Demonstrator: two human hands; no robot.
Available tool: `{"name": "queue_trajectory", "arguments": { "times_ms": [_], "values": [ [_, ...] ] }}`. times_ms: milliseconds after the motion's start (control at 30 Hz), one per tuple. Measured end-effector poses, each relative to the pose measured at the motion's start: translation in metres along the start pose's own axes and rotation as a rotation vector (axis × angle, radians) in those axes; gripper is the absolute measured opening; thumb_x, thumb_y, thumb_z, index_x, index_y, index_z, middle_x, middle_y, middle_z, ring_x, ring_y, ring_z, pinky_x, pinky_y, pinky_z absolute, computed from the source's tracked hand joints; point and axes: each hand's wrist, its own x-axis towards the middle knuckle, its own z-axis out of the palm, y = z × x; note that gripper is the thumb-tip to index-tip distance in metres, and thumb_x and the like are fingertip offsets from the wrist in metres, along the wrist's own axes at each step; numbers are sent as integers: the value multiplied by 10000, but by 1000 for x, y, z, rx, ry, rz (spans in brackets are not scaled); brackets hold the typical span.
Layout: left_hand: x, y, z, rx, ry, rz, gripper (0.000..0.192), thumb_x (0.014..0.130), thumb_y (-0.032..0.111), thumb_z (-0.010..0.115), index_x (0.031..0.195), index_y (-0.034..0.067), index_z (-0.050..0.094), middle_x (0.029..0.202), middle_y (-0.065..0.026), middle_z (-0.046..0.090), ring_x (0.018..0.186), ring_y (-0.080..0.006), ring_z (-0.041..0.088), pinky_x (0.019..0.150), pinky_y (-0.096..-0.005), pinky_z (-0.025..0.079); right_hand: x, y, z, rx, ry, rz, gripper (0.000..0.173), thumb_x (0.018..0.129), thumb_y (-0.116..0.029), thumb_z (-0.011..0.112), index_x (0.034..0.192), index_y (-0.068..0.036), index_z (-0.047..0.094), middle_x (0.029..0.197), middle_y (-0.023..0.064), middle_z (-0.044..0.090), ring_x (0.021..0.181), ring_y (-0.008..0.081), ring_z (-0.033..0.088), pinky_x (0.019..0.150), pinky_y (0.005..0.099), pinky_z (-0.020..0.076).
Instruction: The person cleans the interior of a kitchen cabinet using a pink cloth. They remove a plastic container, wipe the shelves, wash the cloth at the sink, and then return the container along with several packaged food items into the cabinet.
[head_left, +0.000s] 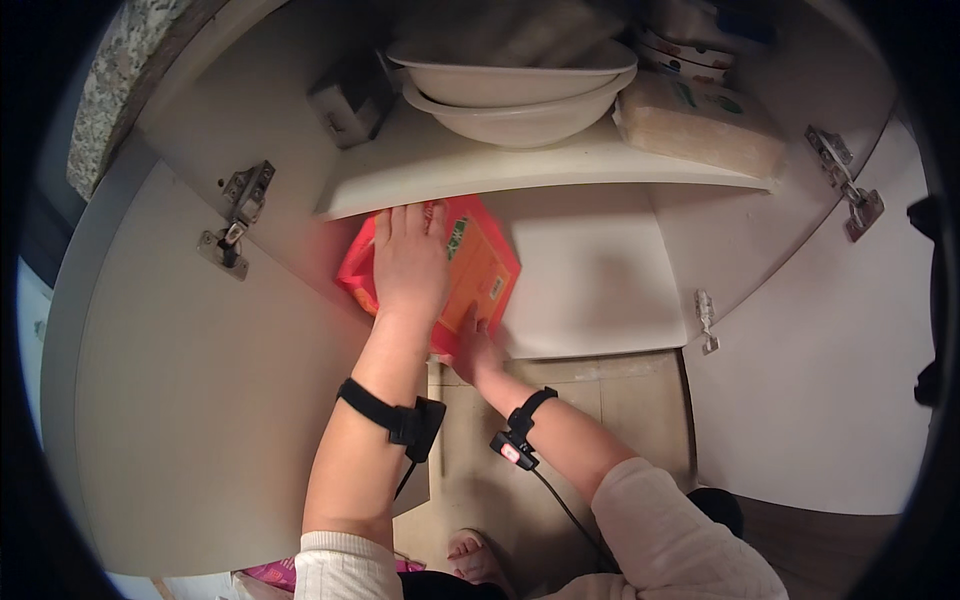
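Note:
A red and orange plastic package (484, 259) with a green patch and a barcode stands tilted at the left of the cabinet's lower compartment. My left hand (411, 259) lies over its upper left part, fingers together and pointing up under the shelf edge. Lower down, my right hand (474, 349) holds the package's bottom edge, the thumb on its orange face and the other fingers mostly hidden. Both forearms carry black straps with small devices and cables.
On the shelf (525, 171) above stand stacked white bowls (517, 112), a wrapped paper pack (697, 124), patterned bowls (686, 60) and a dark box (349, 109). Cabinet doors stand open at the left (202, 405) and right (817, 390). A granite edge (124, 90) is at upper left.

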Motion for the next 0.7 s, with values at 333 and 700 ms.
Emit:
{"name": "queue_trajectory", "arguments": {
  "times_ms": [333,700],
  "values": [
    [-78,21,54,-182,-65,-167,756,765,135,677,1462,104,387,1592,-180,130,1464,-411,115,1099,-638,212,79,-4,-46,312,-130,197,618,1011,-505,323,1243,19,558,1206,285,585,1099,404,581,890,444,474],
    [-26,28,74,-139,-230,-235,747,786,145,642,1478,95,365,1614,-107,12,1450,-453,86,1095,-605,276,57,14,-55,-209,-49,-177,460,870,-135,517,1315,-43,446,1127,209,638,976,399,631,839,502,509]
  ]
}}
